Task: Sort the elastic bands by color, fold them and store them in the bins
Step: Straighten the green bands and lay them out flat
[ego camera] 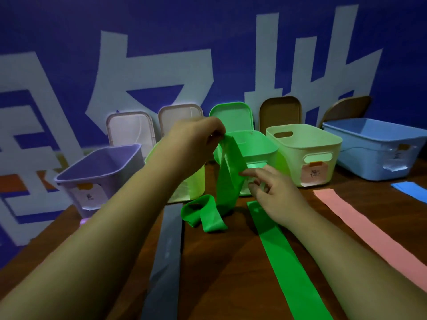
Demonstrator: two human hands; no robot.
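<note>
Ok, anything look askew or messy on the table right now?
Only the green band the left hand pinches: its lower end lies curled in a loose loop on the table, not folded flat.

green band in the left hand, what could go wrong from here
The left hand only pinches the top of the lifted band; a slip would likely undo the fold.
Its curled tail lies loose on the table and may twist.
The right hand is over the flat green band and could drag it.
</note>
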